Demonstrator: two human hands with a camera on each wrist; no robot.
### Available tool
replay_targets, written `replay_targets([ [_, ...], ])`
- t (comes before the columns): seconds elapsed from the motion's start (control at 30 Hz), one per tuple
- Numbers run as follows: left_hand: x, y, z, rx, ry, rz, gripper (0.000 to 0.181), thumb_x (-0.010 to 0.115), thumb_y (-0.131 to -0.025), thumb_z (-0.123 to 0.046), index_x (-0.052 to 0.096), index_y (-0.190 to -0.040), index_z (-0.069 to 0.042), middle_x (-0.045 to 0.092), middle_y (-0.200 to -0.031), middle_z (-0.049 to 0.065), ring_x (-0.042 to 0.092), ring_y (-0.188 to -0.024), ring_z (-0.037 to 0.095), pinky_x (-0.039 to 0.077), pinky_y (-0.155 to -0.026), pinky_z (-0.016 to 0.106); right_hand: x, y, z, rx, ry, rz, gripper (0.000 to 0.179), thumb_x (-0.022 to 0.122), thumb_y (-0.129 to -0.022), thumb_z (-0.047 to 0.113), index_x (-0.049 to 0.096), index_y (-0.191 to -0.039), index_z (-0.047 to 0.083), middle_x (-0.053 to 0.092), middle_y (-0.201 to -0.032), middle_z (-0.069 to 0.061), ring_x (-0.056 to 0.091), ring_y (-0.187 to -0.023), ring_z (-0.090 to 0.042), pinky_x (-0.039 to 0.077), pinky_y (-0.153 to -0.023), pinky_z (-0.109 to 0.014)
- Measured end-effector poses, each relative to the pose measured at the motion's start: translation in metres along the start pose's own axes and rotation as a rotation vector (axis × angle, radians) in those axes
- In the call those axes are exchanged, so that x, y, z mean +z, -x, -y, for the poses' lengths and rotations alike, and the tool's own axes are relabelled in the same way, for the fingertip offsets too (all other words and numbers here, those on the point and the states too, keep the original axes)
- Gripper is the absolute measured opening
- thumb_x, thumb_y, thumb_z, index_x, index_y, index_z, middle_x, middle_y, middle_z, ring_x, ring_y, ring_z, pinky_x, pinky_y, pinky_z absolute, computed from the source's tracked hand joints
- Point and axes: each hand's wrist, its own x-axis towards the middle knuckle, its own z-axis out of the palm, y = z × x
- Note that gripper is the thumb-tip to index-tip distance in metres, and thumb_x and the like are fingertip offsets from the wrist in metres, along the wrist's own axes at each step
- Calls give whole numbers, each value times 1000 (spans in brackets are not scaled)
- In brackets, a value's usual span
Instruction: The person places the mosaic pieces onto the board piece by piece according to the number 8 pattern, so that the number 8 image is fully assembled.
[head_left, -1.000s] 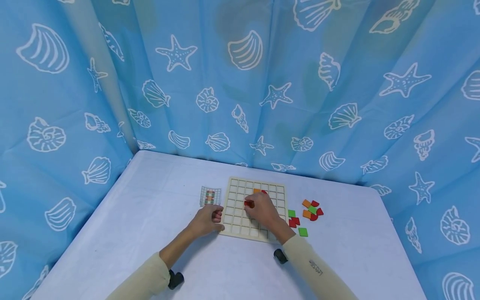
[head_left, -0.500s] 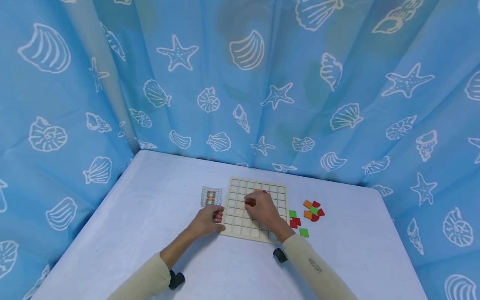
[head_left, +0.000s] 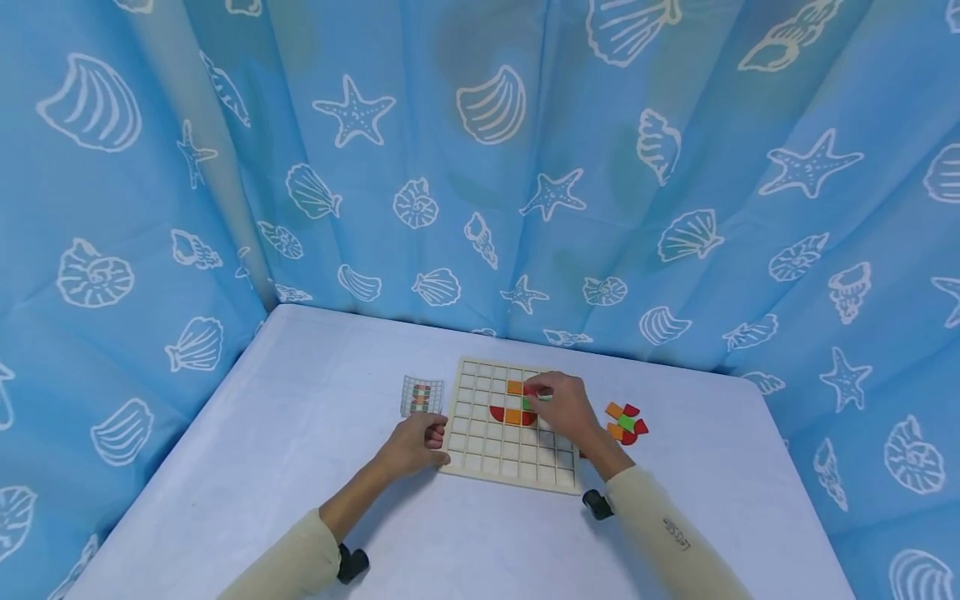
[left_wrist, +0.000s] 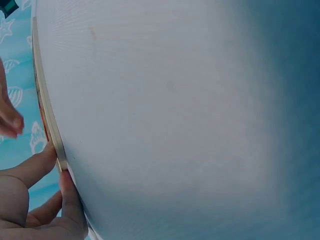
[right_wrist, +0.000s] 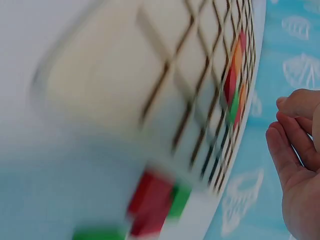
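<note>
Left hand (head_left: 411, 442) is clamped on the near left corner of the gridded board (head_left: 480, 446), thumb and fingertip meeting its rim in the left wrist view. Board lies flat on the white table (head_left: 315, 400), between the hands. Right hand (head_left: 558, 404) hangs over the board's right half; in the right wrist view its thumb and fingers are bent and slightly apart, with only a gap seen between them. Tiles seated on the board: orange tile (head_left: 514, 387) in an upper row; in a lower row, red tile (head_left: 497, 413), second orange (head_left: 512, 417) and second red (head_left: 529, 418); green tile (head_left: 527, 404) directly above that second red. Another red is partly covered by the right fingertips. Pattern card (head_left: 422, 395) sits just left of the board. Loose tiles (head_left: 626, 423), orange, red and green, lie clustered to its right.
</note>
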Motion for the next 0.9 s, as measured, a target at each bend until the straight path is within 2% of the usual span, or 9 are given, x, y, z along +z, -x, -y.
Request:
replay_targets([
  [0.13,0,1,-1,-2,1,-5,62,83,-72,1,55,-127,10,58,-97,7,58,-87,17,54,-76,27,-25,5,-26,58,79,-34,26,75,-86,10,72,-111,6,69,-106,-7,66,-95,-23,56,-84,-41],
  [0.3,0,0,-1,-12,-2,-1,62,83,-73,0,55,-128,10,58,-97,6,58,-87,16,54,-76,26,-47,18,-56,206,176,-12,31,72,-88,14,68,-118,7,66,-114,-11,61,-102,-27,55,-87,-43],
  [0.43,1,-1,-1,-28,-4,7,63,83,-73,-1,55,-129,9,58,-96,5,58,-87,15,53,-76,26,-57,30,-74,298,205,4,37,72,-87,15,65,-122,5,62,-119,-15,57,-102,-29,57,-80,-42],
  [0.6,1,-1,-2,-44,-11,10,63,83,-73,-2,55,-129,9,58,-96,5,58,-87,15,53,-77,27,-62,39,-87,331,210,-7,40,74,-85,10,64,-123,1,61,-119,-18,54,-104,-32,56,-83,-44],
  [0.67,1,-1,-2,-42,-15,11,63,83,-74,-2,55,-129,9,58,-97,5,57,-87,15,53,-77,27,-63,39,-89,335,218,-7,40,74,-85,9,64,-123,1,61,-120,-19,53,-105,-33,54,-88,-46],
  [0.9,1,-1,-1,-49,-13,10,63,83,-74,-1,55,-130,8,58,-96,4,57,-87,15,53,-77,26,-64,40,-90,347,202,12,43,76,-83,8,64,-123,1,59,-122,-20,52,-107,-34,52,-90,-48],
])
